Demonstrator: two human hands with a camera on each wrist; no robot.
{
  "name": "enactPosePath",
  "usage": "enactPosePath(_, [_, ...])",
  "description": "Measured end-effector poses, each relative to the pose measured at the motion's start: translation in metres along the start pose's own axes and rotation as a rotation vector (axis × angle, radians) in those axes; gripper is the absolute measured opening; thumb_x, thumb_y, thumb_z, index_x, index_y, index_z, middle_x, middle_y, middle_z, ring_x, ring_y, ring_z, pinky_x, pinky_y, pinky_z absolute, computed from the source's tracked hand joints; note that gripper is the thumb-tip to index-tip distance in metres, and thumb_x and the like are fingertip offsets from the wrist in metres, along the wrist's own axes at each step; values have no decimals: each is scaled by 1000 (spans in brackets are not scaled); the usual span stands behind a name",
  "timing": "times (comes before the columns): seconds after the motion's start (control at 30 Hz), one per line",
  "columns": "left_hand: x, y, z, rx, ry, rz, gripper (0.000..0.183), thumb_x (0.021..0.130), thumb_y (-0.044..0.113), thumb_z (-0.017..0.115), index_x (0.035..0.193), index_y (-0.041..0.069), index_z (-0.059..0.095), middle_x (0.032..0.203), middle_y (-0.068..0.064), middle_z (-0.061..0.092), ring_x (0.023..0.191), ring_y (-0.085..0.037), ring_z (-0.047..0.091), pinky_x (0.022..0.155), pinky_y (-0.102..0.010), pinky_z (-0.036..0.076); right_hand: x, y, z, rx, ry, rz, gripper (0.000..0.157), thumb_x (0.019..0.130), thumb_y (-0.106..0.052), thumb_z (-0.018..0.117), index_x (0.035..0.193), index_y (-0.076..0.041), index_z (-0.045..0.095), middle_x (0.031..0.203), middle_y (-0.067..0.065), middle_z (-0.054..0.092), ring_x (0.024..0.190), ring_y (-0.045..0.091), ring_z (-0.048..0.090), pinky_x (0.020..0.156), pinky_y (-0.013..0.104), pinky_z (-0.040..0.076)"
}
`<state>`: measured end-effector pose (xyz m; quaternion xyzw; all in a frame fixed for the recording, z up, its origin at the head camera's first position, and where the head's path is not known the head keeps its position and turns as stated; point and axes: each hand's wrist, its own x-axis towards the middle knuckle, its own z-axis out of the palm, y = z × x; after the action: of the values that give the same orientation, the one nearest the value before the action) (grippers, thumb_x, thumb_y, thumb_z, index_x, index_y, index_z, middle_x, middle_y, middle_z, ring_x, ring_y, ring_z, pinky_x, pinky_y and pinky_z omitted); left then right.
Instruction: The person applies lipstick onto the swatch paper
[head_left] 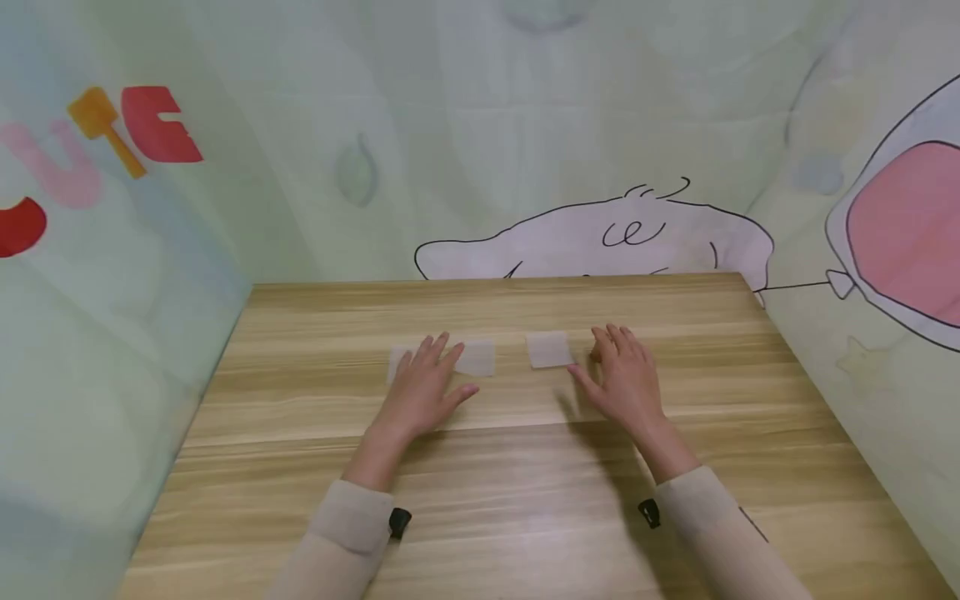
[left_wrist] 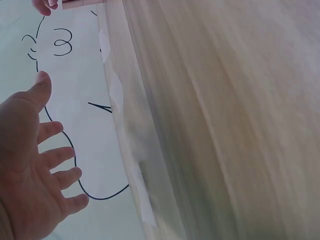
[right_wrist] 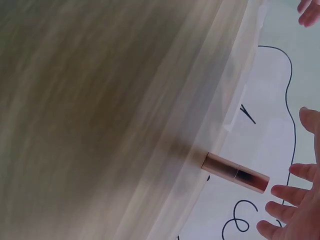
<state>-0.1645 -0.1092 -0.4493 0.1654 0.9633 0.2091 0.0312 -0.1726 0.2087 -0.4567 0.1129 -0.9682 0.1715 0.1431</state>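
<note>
A glossy rose-gold cylindrical tube (right_wrist: 235, 172), ringed by a seam near mid-height, stands upright on the wood-grain tabletop (head_left: 517, 508). At its nine o'clock, three thin, whitish, paper-like squarish sheets lie flat in a spaced row: the three-o'clock sheet (head_left: 550, 350) nearest the tube, the middle sheet (head_left: 477, 358), and the nine-o'clock sheet (head_left: 396, 362), the last partly hidden in the head view.

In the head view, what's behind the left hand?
The leftmost pale sheet and the middle pale sheet, both on the table. One shows left of the left hand, the other right of it; the parts the hand covers cannot be seen in that view.
</note>
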Motion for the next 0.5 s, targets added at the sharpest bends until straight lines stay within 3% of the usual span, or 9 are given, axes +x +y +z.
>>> enactPosePath(0.3, [12, 12, 7, -7, -9, 63, 69, 100, 45, 62, 155, 8, 41, 163, -20, 27, 151, -41, 19, 122, -58, 16, 1, 11, 1, 61, 86, -39, 45, 89, -36, 78, 109, 1, 64, 137, 26, 56, 133, 44, 47, 112, 59, 35])
enactPosePath(0.4, [16, 16, 9, -20, -8, 86, 68, 99, 42, 64, 154, 7, 43, 162, -20, 28, 150, -42, 23, 122, -56, 18, 1, 13, 2, 53, 78, -22, 44, 88, -26, 80, 117, 3, 64, 136, 26, 57, 130, 45, 49, 109, 59, 38])
enactPosePath(0.5, [20, 21, 12, -41, -8, 105, 67, 98, 39, 67, 153, 6, 44, 162, -20, 30, 149, -41, 25, 122, -55, 19, 2, 15, 2, 33, 79, -4, 56, 86, -16, 82, 132, 5, 58, 134, 28, 57, 126, 46, 52, 106, 60, 42])
